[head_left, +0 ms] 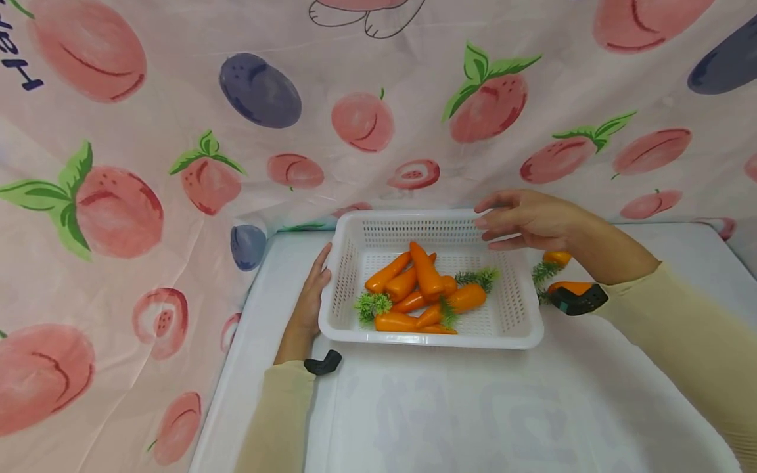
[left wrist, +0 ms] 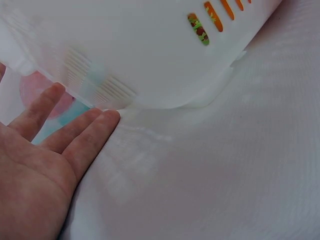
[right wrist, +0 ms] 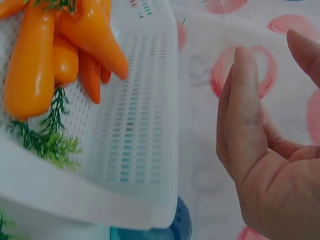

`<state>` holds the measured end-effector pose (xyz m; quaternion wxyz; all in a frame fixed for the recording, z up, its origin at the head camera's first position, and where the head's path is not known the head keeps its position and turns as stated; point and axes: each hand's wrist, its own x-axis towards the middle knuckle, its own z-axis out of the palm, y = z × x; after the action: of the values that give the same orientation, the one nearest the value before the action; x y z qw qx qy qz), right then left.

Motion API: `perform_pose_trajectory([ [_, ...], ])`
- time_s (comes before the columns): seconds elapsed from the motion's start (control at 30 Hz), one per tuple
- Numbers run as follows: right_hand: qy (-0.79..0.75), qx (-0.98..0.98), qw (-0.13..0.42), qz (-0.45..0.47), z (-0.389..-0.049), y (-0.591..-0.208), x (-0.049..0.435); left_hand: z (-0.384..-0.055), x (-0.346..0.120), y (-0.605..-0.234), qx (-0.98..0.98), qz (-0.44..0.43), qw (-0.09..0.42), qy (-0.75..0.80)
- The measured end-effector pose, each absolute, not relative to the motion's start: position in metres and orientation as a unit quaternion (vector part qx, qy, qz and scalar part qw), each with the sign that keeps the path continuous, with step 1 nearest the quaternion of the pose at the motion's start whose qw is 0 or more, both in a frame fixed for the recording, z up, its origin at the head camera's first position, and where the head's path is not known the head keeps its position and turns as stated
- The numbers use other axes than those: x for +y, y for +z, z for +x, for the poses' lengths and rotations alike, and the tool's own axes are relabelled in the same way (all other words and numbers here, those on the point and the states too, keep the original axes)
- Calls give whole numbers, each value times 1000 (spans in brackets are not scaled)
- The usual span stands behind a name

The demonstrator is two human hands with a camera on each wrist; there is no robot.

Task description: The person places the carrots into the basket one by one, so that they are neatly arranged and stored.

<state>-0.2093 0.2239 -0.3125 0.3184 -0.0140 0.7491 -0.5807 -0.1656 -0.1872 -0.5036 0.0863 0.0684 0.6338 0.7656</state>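
Observation:
A white plastic basket [head_left: 426, 338] with perforated walls stands on the table, holding several orange toy carrots [head_left: 426, 269] with green leafy tops [head_left: 372, 305]. My left hand [head_left: 307, 302] is at the basket's left side. In the left wrist view its straight fingers [left wrist: 95, 135] reach the lower edge of the basket wall [left wrist: 130, 55]. Over the back right corner of the basket, my right hand [head_left: 526, 220] hovers with fingers spread and nothing in it. The right wrist view shows that hand [right wrist: 265, 160] apart from the basket rim [right wrist: 172, 125], its thumb held away from the fingers.
To the right of the basket, partly behind the right wrist, more carrots [head_left: 570, 288] with green tops [head_left: 541, 272] lie on the white tabletop [head_left: 449, 407]. A fruit-printed cloth [head_left: 331, 66] hangs behind the table and along its left side. Each wrist wears a black band device [head_left: 323, 362].

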Motion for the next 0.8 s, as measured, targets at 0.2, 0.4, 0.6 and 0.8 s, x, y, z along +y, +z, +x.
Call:
perform_pose_trajectory([
  [0.2,-590,745,310,0,-211,-314,242,-166,-188,-503,636,66,87,764],
  [0.4,-597,741,306,25,-215,-320,264,-167,-187,-504,617,80,89,778],
  [0.6,-608,734,301,37,-219,-328,287,-167,-186,-504,606,85,93,785],
  [0.8,-629,716,296,59,-223,-336,310,-166,-186,-504,607,85,90,785],
])
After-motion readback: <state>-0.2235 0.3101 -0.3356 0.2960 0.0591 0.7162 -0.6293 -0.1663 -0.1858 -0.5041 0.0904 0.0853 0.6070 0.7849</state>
